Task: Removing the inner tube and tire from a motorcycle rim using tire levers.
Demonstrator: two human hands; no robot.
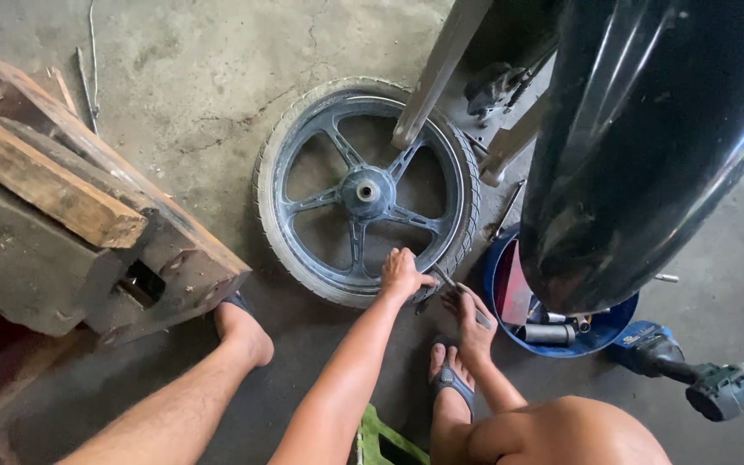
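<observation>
my right hand [473, 323] is closed around a thin metal tool [456, 288] just above my sandalled foot [450, 379]. my left hand [401, 274] presses fingers down on the near rim of the wheel [367, 191], which lies flat on the concrete floor [200, 95]; a blue tub [561, 340] sits just right, wooden blocks [53, 207] left
</observation>
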